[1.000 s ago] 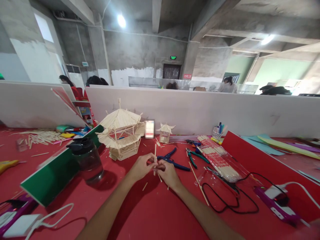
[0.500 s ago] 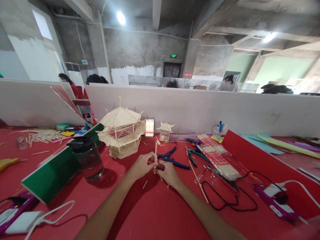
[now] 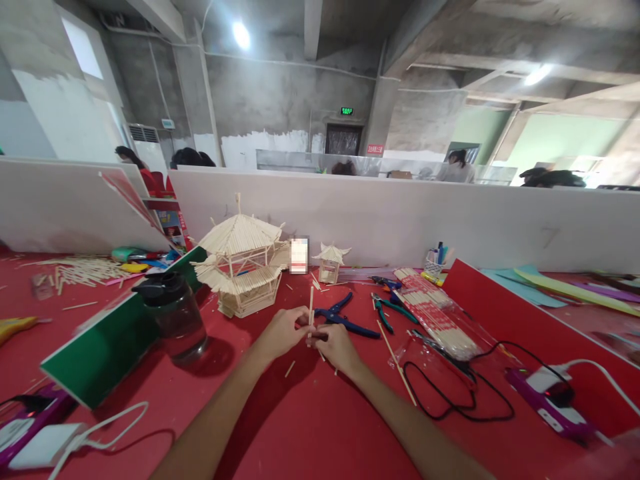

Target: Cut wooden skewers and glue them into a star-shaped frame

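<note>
Between my two hands, thin wooden sticks [image 3: 311,303] stand roughly upright above the red table. My left hand [image 3: 289,330] pinches them from the left. My right hand [image 3: 336,343] has its fingers closed at their lower part, meeting the left fingertips. How many sticks are held, I cannot tell. Just behind my hands lie blue-handled pliers [image 3: 350,323]. A short stick piece [image 3: 290,369] rests on the table left of my right hand. Farther back stand a large stick pavilion [image 3: 243,260] and a small stick pavilion [image 3: 331,263].
A dark-lidded water bottle [image 3: 175,323] stands at left beside a green divider [image 3: 105,350]. Green-handled pliers [image 3: 387,312], bagged sticks [image 3: 435,317] and a black cable [image 3: 450,410] lie at right. Power strips [image 3: 550,407] sit near both sides. A white partition [image 3: 375,213] closes the back; people sit beyond.
Almost nothing differs. Both hands keep their hold on the sticks in the same place; the camera view has shifted very slightly.
</note>
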Demonstrator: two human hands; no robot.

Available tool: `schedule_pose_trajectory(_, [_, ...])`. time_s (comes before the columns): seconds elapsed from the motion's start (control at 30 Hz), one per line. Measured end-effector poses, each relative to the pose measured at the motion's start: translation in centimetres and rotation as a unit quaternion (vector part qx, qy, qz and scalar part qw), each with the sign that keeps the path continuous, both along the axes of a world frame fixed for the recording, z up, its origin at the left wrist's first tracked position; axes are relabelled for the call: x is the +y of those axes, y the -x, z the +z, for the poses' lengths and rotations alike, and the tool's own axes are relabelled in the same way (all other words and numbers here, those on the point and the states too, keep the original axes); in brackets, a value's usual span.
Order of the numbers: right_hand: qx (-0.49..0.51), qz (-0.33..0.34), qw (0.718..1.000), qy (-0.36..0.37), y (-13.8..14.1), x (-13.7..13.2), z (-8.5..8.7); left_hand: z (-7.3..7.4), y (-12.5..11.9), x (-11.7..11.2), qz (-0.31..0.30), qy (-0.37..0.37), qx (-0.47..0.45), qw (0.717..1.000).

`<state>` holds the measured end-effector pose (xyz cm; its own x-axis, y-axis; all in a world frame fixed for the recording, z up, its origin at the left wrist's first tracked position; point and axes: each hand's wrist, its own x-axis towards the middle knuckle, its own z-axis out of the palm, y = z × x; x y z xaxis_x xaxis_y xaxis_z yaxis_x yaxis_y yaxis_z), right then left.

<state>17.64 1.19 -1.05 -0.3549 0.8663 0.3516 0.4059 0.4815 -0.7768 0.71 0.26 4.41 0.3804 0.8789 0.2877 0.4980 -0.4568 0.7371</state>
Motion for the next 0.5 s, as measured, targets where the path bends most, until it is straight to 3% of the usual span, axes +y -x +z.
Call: schedule_pose_trajectory(0.5, [0.002,-0.010,1.000,-0.001,-0.02,0.07,-0.48,0.08,-0.02,-0.13,0.009,0.034,0.006,0.999])
